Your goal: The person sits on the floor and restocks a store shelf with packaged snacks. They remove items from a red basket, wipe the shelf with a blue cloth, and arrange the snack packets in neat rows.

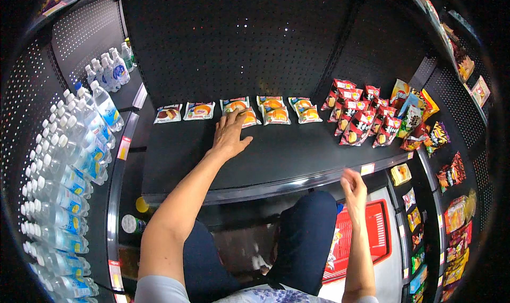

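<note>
My left hand (231,136) reaches over the black shelf (255,155), palm down, its fingertips on the front packet of wrapped buns (250,117) in the middle column. Whether the fingers grip that packet cannot be told. Another bun packet (234,104) lies behind it. To the left are a packet with a dark bun (168,114) and one with a pale purple filling pictured (199,111). Two more columns of bun packets (277,115) (309,114) lie to the right. My right hand (354,184), slightly blurred, is at the shelf's front edge with fingers curled, nothing visible in it.
Red snack bags (357,127) stand at the shelf's right. Rows of clear bottles (75,179) fill the left shelving. A red basket (374,227) with packets inside is on the floor by my right knee. More snack shelves (432,195) run along the right; black perforated panel behind.
</note>
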`<state>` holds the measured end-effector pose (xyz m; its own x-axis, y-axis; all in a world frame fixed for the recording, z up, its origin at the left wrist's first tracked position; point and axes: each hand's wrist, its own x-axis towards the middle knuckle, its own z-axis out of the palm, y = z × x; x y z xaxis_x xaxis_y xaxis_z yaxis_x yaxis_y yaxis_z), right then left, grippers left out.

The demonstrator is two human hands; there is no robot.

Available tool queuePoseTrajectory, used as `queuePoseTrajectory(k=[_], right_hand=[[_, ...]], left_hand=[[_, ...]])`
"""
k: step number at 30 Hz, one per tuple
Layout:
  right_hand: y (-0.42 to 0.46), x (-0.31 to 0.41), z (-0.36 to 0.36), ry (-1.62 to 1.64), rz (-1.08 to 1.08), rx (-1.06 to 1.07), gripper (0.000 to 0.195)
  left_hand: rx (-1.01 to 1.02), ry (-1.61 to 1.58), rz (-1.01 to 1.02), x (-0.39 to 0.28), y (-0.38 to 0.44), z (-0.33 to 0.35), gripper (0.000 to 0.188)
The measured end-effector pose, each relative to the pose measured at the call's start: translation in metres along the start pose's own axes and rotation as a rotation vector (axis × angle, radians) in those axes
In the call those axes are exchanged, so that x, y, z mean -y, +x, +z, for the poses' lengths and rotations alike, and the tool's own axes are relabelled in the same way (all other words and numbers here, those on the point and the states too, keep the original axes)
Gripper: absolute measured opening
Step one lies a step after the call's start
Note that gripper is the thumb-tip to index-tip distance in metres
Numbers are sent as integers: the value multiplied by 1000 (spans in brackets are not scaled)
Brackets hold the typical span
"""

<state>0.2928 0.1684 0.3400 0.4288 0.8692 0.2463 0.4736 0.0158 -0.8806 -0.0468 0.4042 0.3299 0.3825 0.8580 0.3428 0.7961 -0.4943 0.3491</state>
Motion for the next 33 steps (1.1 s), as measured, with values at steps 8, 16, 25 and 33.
queuePoseTrajectory(k=[8, 16, 25, 33], right_hand=[[79, 77, 148, -23, -183, 479, 49], [127, 45, 201, 88, 4, 491, 49], [125, 31, 219, 225, 236, 530, 61], [114, 55, 193, 469, 409, 617, 51]], left_hand=[[100, -3, -75, 0, 20, 13, 88], [120, -212, -62, 4, 16, 7, 51], [-8, -541, -392, 49, -15, 13, 52], [287, -1083, -437, 0, -20, -8, 49]])
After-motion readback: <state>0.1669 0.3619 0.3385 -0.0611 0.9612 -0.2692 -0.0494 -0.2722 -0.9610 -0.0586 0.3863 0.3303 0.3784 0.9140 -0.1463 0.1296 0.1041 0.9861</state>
